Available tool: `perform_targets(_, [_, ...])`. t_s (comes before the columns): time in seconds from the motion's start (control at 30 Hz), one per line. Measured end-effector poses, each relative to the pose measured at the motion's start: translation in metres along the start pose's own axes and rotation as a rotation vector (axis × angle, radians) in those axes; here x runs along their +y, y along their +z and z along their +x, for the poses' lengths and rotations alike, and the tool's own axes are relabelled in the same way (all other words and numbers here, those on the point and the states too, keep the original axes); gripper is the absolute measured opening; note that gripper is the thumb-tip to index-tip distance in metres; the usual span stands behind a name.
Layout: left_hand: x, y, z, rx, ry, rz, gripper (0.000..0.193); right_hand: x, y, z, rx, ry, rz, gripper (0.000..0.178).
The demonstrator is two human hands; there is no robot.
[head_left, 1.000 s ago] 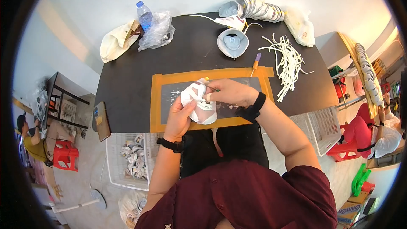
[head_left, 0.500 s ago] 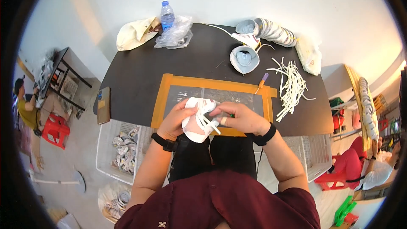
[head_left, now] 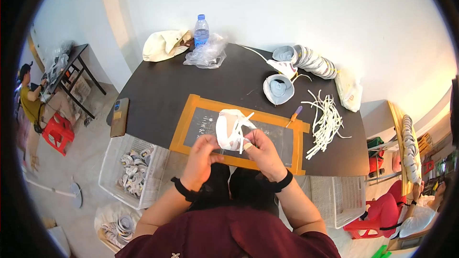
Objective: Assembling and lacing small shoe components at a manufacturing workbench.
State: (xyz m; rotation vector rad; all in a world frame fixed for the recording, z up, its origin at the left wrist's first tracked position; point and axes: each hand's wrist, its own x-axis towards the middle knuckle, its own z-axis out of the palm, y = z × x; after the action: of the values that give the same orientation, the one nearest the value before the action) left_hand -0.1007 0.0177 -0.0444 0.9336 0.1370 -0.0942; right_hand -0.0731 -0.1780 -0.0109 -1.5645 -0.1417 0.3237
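White shoe upper, one, lace threaded, held in air above dark mat framed in orange tape. Left hand: fingers curled, thumb and fingertips pinching upper's near left edge. Right hand: thumb and fingers closed on its right side, by lace; whether lace itself gripped, cannot tell. On black table: one awl-like tool, one heap of white laces, too tangled to count; two loose uppers beyond; one bottle; one phone.
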Motion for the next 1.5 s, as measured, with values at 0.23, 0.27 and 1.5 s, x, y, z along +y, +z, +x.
perform_targets(0.23, [-0.019, 0.001, -0.006, -0.032, 0.208, 0.298, 0.016, 0.007, 0.022, 0.002, 0.135, -0.05, 0.166, 0.004])
perform_targets(0.27, [-0.017, 0.001, -0.003, -0.04, 0.316, 0.469, 0.016, 0.01, 0.024, 0.003, 0.129, -0.041, 0.18, 0.004])
perform_targets(1.5, [-0.024, -0.004, 0.004, -0.116, 0.022, 0.14, 0.023, 0.03, 0.037, 0.008, 0.143, 0.095, 0.347, 0.014])
